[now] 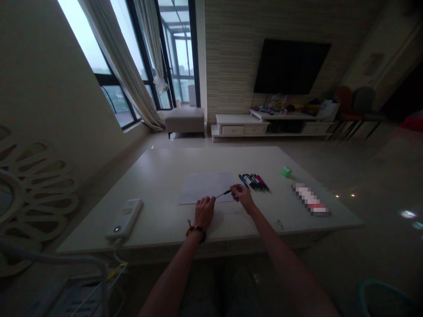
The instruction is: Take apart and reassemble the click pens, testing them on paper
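My right hand (pixel 243 196) pinches a dark pen (pixel 224 193) over the near right corner of a white sheet of paper (pixel 205 187). The pen's tip points left toward my left hand (pixel 204 210). That hand is curled shut at the paper's near edge, and I cannot make out anything in it. A beaded bracelet (pixel 195 230) sits on its wrist. A row of several coloured pens (pixel 254 182) lies just right of the paper, beyond my right hand.
On the pale table (pixel 158 176) lie a white power bank (pixel 124 218) with a cable at the left, a small green object (pixel 286 171) and a blurred flat item (pixel 310 199) at the right. Beyond are a TV (pixel 291 66), low cabinet and ottoman (pixel 185 119).
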A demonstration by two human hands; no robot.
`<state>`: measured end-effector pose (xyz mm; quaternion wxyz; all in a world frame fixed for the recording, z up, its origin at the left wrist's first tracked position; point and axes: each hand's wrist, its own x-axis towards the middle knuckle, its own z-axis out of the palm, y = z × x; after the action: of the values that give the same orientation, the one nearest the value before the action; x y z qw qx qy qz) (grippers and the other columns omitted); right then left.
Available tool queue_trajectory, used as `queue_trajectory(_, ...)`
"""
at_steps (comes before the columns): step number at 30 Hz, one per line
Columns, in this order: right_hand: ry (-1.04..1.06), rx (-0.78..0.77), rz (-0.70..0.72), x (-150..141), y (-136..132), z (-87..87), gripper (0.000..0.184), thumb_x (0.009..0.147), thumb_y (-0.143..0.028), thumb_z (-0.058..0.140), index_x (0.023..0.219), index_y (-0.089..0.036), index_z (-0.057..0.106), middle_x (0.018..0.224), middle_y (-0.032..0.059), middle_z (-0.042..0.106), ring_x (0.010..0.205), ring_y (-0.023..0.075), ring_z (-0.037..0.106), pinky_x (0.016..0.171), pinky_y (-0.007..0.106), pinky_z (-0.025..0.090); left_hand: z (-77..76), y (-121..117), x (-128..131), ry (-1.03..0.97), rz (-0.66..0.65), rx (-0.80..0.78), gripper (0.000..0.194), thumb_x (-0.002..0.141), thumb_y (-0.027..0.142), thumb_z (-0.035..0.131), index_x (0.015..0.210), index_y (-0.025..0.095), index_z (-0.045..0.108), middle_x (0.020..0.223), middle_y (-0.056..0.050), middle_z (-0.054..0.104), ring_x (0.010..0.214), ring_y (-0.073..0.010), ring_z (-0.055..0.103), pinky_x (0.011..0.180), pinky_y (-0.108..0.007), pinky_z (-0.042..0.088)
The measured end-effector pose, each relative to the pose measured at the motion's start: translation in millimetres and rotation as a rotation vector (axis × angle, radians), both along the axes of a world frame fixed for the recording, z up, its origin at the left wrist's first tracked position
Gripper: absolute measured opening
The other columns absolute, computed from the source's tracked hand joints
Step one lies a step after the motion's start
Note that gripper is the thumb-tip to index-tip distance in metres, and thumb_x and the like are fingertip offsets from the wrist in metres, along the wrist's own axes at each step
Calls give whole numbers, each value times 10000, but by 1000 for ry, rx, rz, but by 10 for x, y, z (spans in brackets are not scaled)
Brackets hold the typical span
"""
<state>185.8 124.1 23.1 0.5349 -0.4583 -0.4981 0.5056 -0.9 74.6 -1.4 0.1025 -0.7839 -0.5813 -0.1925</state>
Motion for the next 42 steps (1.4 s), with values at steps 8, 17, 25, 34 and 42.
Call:
queue_trajectory(8, 3, -48, -152, 423, 79, -211, 368, 636, -450, 640, 839, -149, 579, 673, 25, 611, 504, 102, 532, 414, 195, 352, -25, 15, -8, -6, 5, 19, 184, 893, 189, 352, 962, 220, 519, 856, -43, 545, 792, -183, 473, 713, -320, 306)
queue_trajectory(17, -367, 197, -148, -24, 214, -488, 215, 651, -319, 633, 794, -159, 649, 784, 68, 679, 724, 176, 628, 693, 298, 489, -19, 21, 3, 23, 47, -6, 185, 893, 202, 359, 986, 228, 518, 866, -38, 550, 808, -181, 477, 723, -320, 307)
queue_trajectory(25, -449, 267, -53, 73, -12, -417, 359, 667, -353, 651, 981, -179, 648, 861, 58, 674, 747, 170, 604, 647, 283, 464, -33, 35, 6, 44, -30, -32, 202, 874, 178, 382, 1010, 233, 520, 882, -41, 544, 830, -190, 469, 725, -328, 310)
queue_trajectory(34, -490, 302, -14, 63, -175, -337, 213, 713, -384, 613, 767, -189, 678, 771, 41, 669, 696, 157, 588, 622, 263, 434, -16, 21, 16, 25, -96, -70, 199, 863, 175, 394, 981, 237, 541, 883, -43, 544, 841, -191, 459, 752, -338, 304)
queue_trajectory(42, -485, 308, -214, 156, -109, -457, 246, 702, -402, 618, 768, -172, 675, 734, 49, 624, 621, 147, 539, 614, 277, 441, -13, 24, 1, 14, 64, -50, 259, 841, 136, 378, 1002, 234, 556, 902, -59, 562, 862, -212, 460, 765, -365, 298)
